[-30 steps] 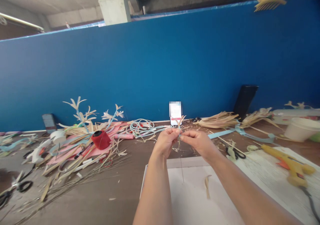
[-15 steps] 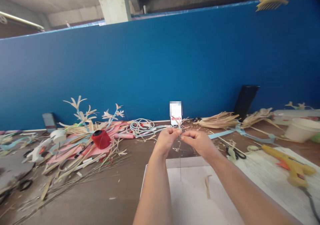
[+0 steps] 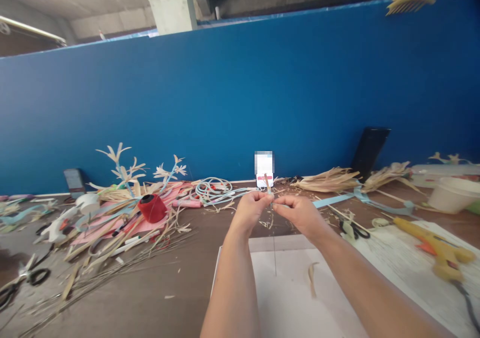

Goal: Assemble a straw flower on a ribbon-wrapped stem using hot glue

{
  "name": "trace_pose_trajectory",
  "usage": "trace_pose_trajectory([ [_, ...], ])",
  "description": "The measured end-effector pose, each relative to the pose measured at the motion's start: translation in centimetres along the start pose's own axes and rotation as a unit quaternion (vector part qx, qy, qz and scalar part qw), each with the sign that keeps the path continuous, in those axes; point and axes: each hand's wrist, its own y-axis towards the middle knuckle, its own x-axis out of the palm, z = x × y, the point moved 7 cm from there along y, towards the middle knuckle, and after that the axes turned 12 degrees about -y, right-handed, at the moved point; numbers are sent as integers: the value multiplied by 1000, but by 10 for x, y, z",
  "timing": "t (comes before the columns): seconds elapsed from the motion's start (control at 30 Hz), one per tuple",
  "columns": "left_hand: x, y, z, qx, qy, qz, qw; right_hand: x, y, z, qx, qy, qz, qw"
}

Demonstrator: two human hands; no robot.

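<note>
Slanting from the bottom edge, our forearms (image 3: 232, 283) flank a white board (image 3: 288, 303); at lower centre a thin stem (image 3: 274, 256) hangs over it, clamped in the fingertips of our left hand (image 3: 252, 210) and right hand (image 3: 297, 212), a dried strip (image 3: 266, 180) above. We're probably binding these with blue tape (image 3: 334, 199); next calls for a firm left pinch, right winding.

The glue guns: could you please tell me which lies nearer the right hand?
The yellow glue gun, at the right; the white glue gun lies farther off, beyond the left hand.
</note>
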Motion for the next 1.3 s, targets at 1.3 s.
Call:
trace_pose_trajectory([
  [1.3,-5,3,6,46,182,72,979,8,0,3,20,-21,-14,999],
])
